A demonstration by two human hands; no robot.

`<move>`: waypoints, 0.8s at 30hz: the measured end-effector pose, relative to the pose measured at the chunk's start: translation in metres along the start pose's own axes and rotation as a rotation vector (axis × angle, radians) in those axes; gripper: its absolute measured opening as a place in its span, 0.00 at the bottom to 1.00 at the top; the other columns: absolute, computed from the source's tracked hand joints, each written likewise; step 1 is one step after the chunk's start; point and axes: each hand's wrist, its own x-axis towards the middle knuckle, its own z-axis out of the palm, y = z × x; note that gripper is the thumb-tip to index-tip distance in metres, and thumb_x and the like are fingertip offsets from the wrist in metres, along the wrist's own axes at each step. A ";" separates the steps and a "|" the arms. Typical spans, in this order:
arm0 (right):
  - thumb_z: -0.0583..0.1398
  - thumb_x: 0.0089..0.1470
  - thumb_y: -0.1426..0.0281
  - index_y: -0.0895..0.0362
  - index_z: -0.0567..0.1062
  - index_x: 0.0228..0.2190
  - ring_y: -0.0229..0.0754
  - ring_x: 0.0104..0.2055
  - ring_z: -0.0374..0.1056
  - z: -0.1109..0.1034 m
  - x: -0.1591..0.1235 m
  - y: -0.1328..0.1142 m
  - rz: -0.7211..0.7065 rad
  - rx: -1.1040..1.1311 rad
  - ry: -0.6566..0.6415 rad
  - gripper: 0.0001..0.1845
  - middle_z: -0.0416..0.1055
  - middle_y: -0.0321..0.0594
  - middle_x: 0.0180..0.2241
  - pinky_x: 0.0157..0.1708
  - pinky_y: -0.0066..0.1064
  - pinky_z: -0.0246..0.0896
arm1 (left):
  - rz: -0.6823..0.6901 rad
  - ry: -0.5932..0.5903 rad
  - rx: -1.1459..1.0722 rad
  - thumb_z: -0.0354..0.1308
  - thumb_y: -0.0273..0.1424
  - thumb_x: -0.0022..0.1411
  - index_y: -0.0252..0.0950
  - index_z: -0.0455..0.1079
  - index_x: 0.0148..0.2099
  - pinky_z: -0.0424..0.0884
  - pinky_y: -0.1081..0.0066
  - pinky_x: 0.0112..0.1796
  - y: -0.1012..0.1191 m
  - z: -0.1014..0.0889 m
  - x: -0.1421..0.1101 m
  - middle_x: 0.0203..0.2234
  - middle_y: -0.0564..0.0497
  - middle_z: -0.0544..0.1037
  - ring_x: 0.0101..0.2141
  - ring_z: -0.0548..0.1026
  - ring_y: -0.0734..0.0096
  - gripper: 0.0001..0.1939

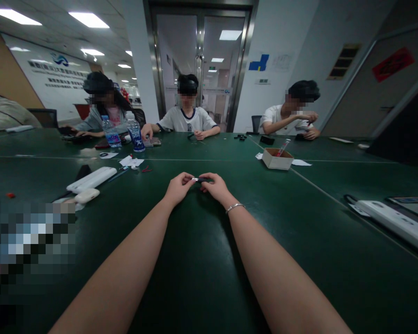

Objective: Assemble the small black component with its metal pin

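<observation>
Held piece: a small black-and-silver piece [199, 180], slender, lying roughly level between the fingertips of both hands, above the middle of the green bench [202, 255]; too small to tell what it is.
Left hand: the left hand [180, 189] pinches the silver end between thumb and fingers.
Right hand: the right hand [216, 187] grasps the black end in the same way; a silver bracelet [235, 207] circles that wrist.
Open box: right of the hands and farther toward the far edge stands a small open box [277, 161], with a clear tube-like item [284, 146] leaning out of it and white paper [301, 163] beside it.
Left part of bench: a white power strip [92, 179], with a pale rounded case [87, 195] near its closer end; beyond, white paper scraps [131, 162] and thin red wire [146, 169].
Bottles: a clear bottle [110, 132] and a blue-and-white bottle [135, 133] stand side by side toward the far edge, left of the hands.
Right part of bench: another white power strip [395, 223] lies at a slant.
Far edge: small black parts [241, 138] lie near it, between a person in a white shirt with dark trim [188, 118] and a person bent over their hands [289, 111].
</observation>
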 end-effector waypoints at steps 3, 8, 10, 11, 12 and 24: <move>0.59 0.50 0.81 0.60 0.74 0.35 0.35 0.23 0.70 -0.005 0.000 -0.001 0.047 0.203 -0.061 0.10 0.72 0.37 0.27 0.24 0.25 0.68 | -0.013 -0.008 -0.006 0.59 0.37 0.54 0.36 0.72 0.38 0.70 0.67 0.38 0.002 -0.001 -0.001 0.32 0.48 0.77 0.33 0.73 0.68 0.12; 0.63 0.50 0.79 0.59 0.73 0.38 0.35 0.24 0.72 -0.012 0.000 0.002 0.084 0.379 -0.064 0.11 0.73 0.37 0.25 0.24 0.23 0.70 | -0.044 -0.035 -0.030 0.58 0.38 0.54 0.35 0.72 0.38 0.69 0.67 0.37 0.002 -0.002 -0.001 0.30 0.48 0.78 0.32 0.74 0.68 0.13; 0.64 0.50 0.78 0.59 0.74 0.38 0.35 0.24 0.72 -0.013 0.001 0.004 0.092 0.408 -0.067 0.11 0.73 0.37 0.25 0.24 0.22 0.70 | -0.047 -0.037 -0.035 0.57 0.40 0.55 0.35 0.72 0.37 0.69 0.68 0.36 0.001 -0.003 -0.001 0.28 0.48 0.77 0.31 0.74 0.69 0.14; 0.64 0.49 0.78 0.60 0.74 0.37 0.34 0.24 0.72 -0.013 0.001 0.005 0.093 0.418 -0.071 0.11 0.74 0.37 0.26 0.24 0.22 0.70 | -0.049 -0.036 -0.037 0.57 0.40 0.55 0.35 0.72 0.37 0.68 0.68 0.36 0.000 -0.003 0.000 0.28 0.48 0.77 0.31 0.74 0.69 0.14; 0.65 0.49 0.78 0.60 0.75 0.36 0.34 0.25 0.72 -0.013 0.002 0.006 0.092 0.426 -0.075 0.10 0.74 0.38 0.27 0.24 0.21 0.70 | -0.055 -0.034 -0.037 0.57 0.41 0.55 0.35 0.72 0.37 0.68 0.69 0.35 0.000 -0.003 0.000 0.28 0.49 0.77 0.30 0.74 0.69 0.15; 0.69 0.43 0.75 0.59 0.78 0.35 0.32 0.27 0.69 -0.016 0.001 0.007 0.070 0.462 -0.116 0.12 0.75 0.39 0.31 0.30 0.23 0.69 | -0.070 -0.032 0.056 0.51 0.49 0.57 0.36 0.70 0.30 0.63 0.70 0.29 0.001 -0.004 0.000 0.22 0.52 0.74 0.25 0.69 0.71 0.21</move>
